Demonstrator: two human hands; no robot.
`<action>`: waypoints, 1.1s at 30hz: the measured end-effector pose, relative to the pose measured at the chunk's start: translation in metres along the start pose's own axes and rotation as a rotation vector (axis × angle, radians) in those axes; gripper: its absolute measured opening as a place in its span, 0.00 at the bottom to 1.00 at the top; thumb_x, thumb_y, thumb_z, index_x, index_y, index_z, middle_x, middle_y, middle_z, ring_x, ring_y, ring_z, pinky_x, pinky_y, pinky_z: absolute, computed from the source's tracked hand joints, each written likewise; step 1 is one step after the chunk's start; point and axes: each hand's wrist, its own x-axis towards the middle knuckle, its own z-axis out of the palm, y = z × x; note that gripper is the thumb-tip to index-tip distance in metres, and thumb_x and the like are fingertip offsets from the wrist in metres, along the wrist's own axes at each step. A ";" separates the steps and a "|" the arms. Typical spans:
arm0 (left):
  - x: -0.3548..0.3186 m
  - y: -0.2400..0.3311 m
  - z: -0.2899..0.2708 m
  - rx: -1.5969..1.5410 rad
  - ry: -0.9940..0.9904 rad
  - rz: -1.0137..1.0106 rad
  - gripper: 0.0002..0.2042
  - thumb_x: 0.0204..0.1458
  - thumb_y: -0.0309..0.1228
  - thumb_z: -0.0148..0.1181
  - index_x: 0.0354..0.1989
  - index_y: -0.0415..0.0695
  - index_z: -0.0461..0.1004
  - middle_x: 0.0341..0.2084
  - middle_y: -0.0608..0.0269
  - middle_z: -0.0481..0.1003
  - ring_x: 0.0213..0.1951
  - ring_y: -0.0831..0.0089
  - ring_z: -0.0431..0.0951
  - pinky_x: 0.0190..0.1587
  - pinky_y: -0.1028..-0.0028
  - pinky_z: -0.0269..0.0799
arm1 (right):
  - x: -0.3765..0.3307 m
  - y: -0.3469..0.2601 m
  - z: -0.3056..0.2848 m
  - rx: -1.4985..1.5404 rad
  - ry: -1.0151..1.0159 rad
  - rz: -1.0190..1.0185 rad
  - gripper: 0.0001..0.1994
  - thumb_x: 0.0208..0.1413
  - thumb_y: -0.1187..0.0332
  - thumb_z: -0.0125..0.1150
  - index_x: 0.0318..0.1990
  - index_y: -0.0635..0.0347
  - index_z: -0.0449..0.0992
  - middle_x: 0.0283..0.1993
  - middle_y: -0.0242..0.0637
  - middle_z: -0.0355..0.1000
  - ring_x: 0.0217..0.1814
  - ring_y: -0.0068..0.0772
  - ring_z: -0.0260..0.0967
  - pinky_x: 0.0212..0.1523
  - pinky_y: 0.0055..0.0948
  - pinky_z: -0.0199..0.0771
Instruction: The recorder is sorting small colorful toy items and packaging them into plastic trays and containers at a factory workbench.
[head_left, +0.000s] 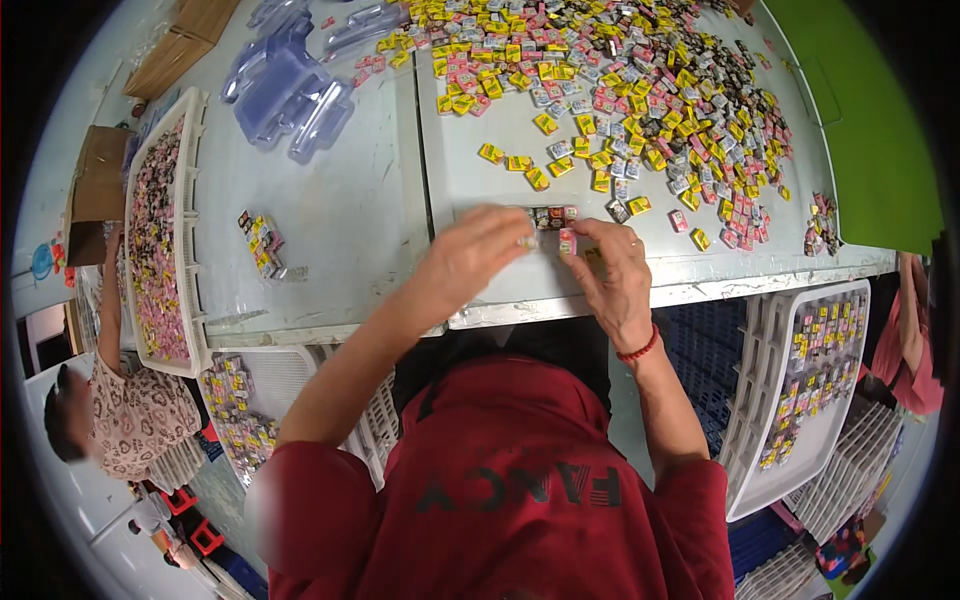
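A short row of small dark and pink boxes (548, 217) lies near the front edge of the table, between my two hands. My right hand (615, 275) pinches a small pink box (567, 241) between thumb and finger, just below the row. At the row's left end is my left hand (470, 255), smeared by motion. Its fingers are drawn together around something small and pale at the tips, too blurred to name. Beyond my hands spreads a big pile of loose small boxes (640, 100) in yellow, pink, white and black.
Clear plastic trays (285, 90) lie at the far left, and a cluster of boxes (262, 243) nearer. A white crate (195, 230) of boxes stands on the left; another crate (738, 420) leans at the right. Two people work at the sides, a patterned shirt (140, 415) on the left.
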 end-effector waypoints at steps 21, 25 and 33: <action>-0.025 -0.020 0.037 -0.111 0.166 -0.161 0.14 0.36 0.24 0.70 0.34 0.39 0.77 0.40 0.59 0.74 0.43 0.59 0.74 0.45 0.66 0.73 | -0.010 -0.006 0.041 -0.248 0.104 -0.144 0.12 0.41 0.74 0.69 0.37 0.55 0.80 0.42 0.32 0.73 0.50 0.38 0.67 0.51 0.37 0.62; -0.026 -0.015 0.027 -0.049 0.154 -0.103 0.13 0.37 0.24 0.70 0.34 0.40 0.76 0.39 0.59 0.74 0.42 0.61 0.74 0.46 0.66 0.73 | -0.010 -0.008 0.041 -0.264 0.107 -0.140 0.11 0.43 0.75 0.68 0.37 0.56 0.80 0.42 0.32 0.73 0.49 0.38 0.67 0.51 0.37 0.62; -0.026 -0.008 0.023 0.091 0.204 -0.077 0.11 0.39 0.23 0.67 0.34 0.40 0.77 0.40 0.61 0.74 0.44 0.61 0.73 0.47 0.66 0.72 | -0.008 -0.006 0.038 -0.271 0.087 -0.146 0.11 0.43 0.75 0.67 0.38 0.56 0.80 0.43 0.33 0.73 0.49 0.38 0.67 0.51 0.37 0.62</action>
